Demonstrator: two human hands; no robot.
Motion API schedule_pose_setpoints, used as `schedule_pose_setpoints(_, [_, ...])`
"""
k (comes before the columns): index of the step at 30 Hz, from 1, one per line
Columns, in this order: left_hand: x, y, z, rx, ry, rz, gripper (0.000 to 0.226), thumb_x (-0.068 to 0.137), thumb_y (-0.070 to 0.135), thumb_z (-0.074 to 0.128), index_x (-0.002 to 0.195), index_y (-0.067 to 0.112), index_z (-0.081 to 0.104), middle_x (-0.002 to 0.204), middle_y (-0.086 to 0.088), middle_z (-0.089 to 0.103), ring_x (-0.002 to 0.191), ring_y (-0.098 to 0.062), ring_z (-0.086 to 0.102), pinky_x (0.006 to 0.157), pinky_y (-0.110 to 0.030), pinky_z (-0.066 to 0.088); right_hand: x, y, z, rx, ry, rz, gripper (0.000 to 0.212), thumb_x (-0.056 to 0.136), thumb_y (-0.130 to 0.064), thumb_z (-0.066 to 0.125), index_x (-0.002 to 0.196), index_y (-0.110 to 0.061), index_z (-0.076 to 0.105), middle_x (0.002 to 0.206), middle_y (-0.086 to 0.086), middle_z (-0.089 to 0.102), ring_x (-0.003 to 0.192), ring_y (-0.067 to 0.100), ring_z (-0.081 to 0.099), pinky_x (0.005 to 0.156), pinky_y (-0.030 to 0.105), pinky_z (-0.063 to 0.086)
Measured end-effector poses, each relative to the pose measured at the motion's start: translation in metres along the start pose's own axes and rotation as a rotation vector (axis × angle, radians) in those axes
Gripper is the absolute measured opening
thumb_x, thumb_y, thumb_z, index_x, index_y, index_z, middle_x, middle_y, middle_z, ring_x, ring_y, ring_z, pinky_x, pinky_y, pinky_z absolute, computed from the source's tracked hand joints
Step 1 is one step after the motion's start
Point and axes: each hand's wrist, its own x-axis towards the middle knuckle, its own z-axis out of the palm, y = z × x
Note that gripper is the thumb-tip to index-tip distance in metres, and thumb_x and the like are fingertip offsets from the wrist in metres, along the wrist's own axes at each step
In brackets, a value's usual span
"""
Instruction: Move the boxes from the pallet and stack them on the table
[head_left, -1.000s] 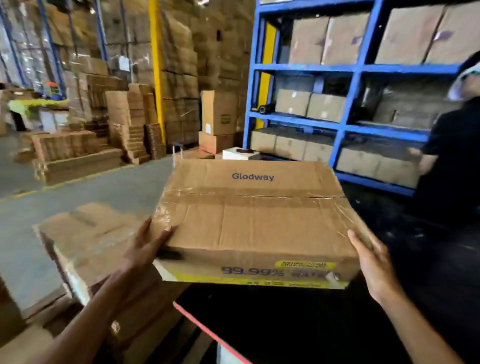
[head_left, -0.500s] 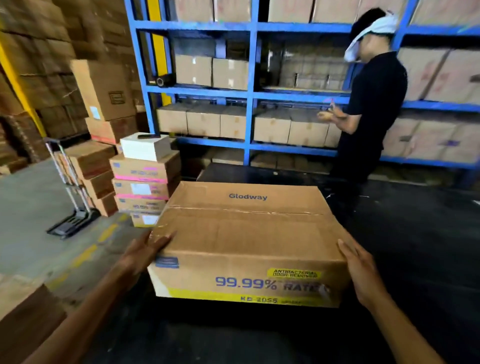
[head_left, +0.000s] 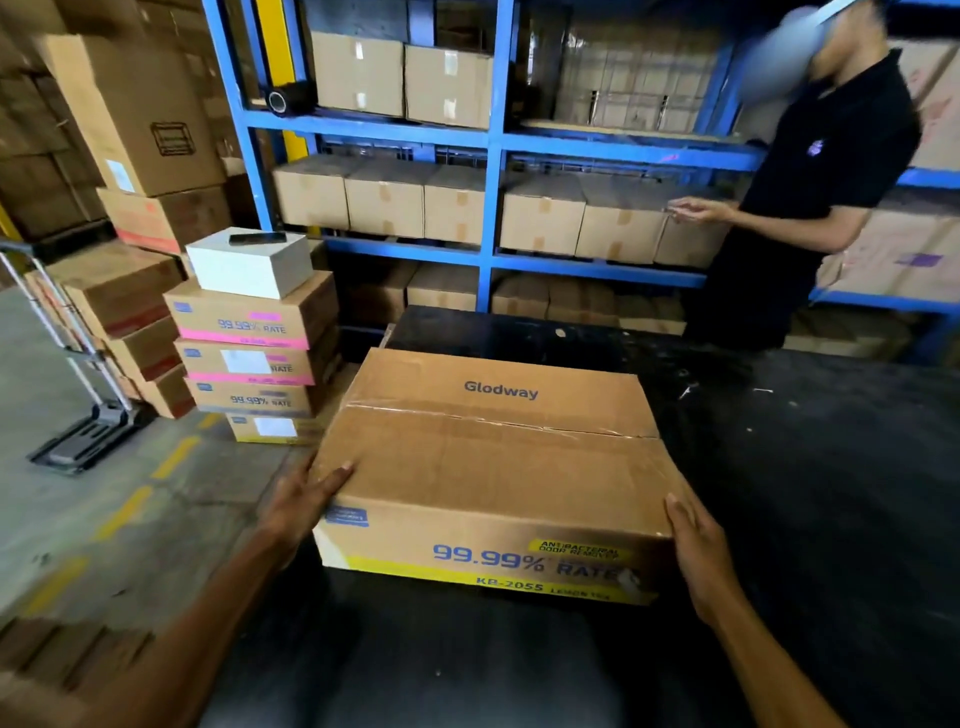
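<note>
A brown cardboard box (head_left: 493, 467) printed "Glodway", with a yellow stripe and "99.99%" on its near face, sits on the black table (head_left: 805, 493) near the table's left edge. My left hand (head_left: 301, 506) presses flat against the box's left side, fingers straight. My right hand (head_left: 698, 556) lies flat against the right near corner. No other box is on the table. The pallet itself is out of view.
Left of the table stands a stack of striped boxes (head_left: 254, 358) with a white box (head_left: 249, 265) on top. A hand truck (head_left: 78, 405) stands on the floor further left. Blue shelving (head_left: 491, 208) with boxes runs behind the table. A person in black (head_left: 810, 208) stands at its far right.
My view swung right, away from the cardboard stack, toward the table. The box came down from the air onto the black table top, with both hands staying on its sides.
</note>
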Motion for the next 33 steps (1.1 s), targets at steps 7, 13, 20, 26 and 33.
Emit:
schedule_pose_setpoints(7, [0.01, -0.007, 0.002, 0.025, 0.056, 0.009, 0.048, 0.085, 0.031, 0.069, 0.129, 0.015, 0.055, 0.111, -0.01, 0.066, 0.085, -0.019, 0.065, 0.073, -0.03, 0.051, -0.001, 0.017, 0.0, -0.038, 0.004, -0.049, 0.047, 0.098, -0.034, 0.044, 0.143, -0.023, 0.04, 0.138, 0.005, 0.05, 0.118, 0.024, 0.051, 0.102, 0.042, 0.042])
schedule_pose_setpoints(13, [-0.031, -0.009, 0.007, 0.1, 0.229, 0.028, 0.054, 0.086, 0.045, 0.063, 0.13, 0.015, 0.049, 0.121, -0.013, 0.065, 0.107, -0.03, 0.061, 0.094, -0.045, 0.048, -0.016, 0.007, -0.004, -0.225, 0.09, -0.185, 0.051, 0.097, -0.031, 0.047, 0.144, -0.015, 0.037, 0.147, 0.015, 0.041, 0.132, 0.031, 0.042, 0.108, 0.045, 0.036])
schedule_pose_setpoints(20, [-0.169, -0.064, -0.041, 0.195, 0.197, 0.056, 0.08, 0.08, 0.049, 0.068, 0.145, 0.019, 0.032, 0.145, -0.011, 0.046, 0.132, -0.023, 0.045, 0.11, -0.043, 0.037, -0.1, 0.017, 0.013, -0.243, 0.002, -0.613, 0.052, 0.083, -0.033, 0.049, 0.124, -0.002, 0.056, 0.136, 0.016, 0.051, 0.127, 0.029, 0.045, 0.104, 0.039, 0.036])
schedule_pose_setpoints(26, [-0.343, -0.115, -0.136, 0.282, 0.447, 0.003, 0.083, 0.077, 0.054, 0.068, 0.146, 0.024, 0.032, 0.136, 0.002, 0.051, 0.128, -0.015, 0.048, 0.108, -0.042, 0.041, -0.214, 0.056, 0.102, -0.145, -0.404, -0.702, 0.044, 0.085, -0.032, 0.053, 0.116, -0.002, 0.061, 0.125, 0.014, 0.06, 0.118, 0.025, 0.053, 0.104, 0.033, 0.036])
schedule_pose_setpoints(33, [-0.564, -0.178, -0.246, 0.222, 0.919, -0.276, 0.074, 0.087, 0.033, 0.065, 0.149, 0.016, 0.029, 0.153, -0.006, 0.035, 0.139, -0.025, 0.036, 0.111, -0.04, 0.032, -0.417, 0.073, 0.218, -0.175, -0.969, -0.797, 0.035, 0.09, -0.029, 0.059, 0.12, -0.01, 0.061, 0.127, 0.011, 0.061, 0.118, 0.026, 0.056, 0.1, 0.039, 0.044])
